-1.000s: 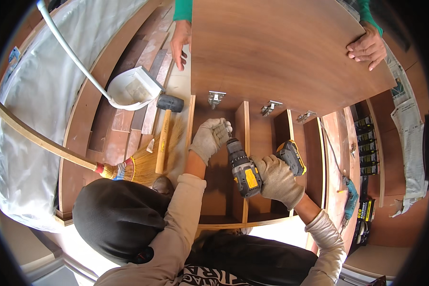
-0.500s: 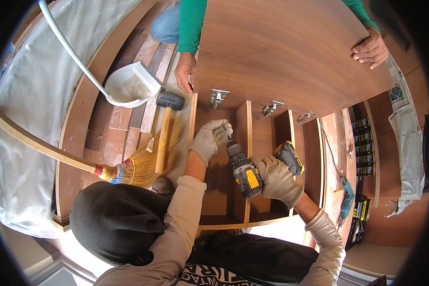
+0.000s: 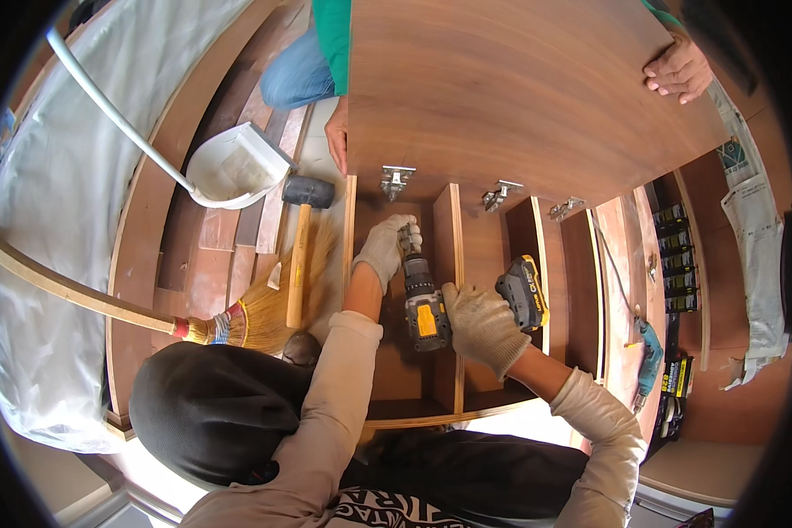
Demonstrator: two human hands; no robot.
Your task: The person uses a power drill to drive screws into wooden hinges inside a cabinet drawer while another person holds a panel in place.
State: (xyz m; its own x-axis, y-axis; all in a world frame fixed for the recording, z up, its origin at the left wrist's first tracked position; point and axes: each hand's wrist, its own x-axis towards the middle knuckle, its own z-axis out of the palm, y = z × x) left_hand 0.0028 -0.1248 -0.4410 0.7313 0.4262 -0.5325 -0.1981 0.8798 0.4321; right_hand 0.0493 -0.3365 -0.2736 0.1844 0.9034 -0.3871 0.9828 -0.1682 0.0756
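Note:
My gloved right hand (image 3: 484, 326) is wrapped round the grip of a yellow-and-black cordless drill (image 3: 427, 312), which points away from me over an open wooden cabinet frame (image 3: 453, 290). At the drill's front end, my gloved left hand (image 3: 385, 251) has its fingers curled closed by the bit; anything pinched there is hidden. Just beyond, a metal hinge (image 3: 397, 181) sits on the near edge of a large brown wooden panel (image 3: 528, 97). Two more hinges, a middle one (image 3: 502, 195) and a right one (image 3: 566, 208), follow along that edge. A co-worker's hand (image 3: 680, 69) grips the panel's right side.
The co-worker's other hand (image 3: 336, 136) is at the panel's left corner. To the left lie a rubber mallet (image 3: 299, 255), a broom (image 3: 264, 312) and a white dustpan (image 3: 238, 167). A teal corded power tool (image 3: 649, 361) rests at right, near black packages (image 3: 678, 264).
The drill has swung left and more upright, its front end now meeting my left hand. My right hand moved left with it. The panel has shifted slightly left.

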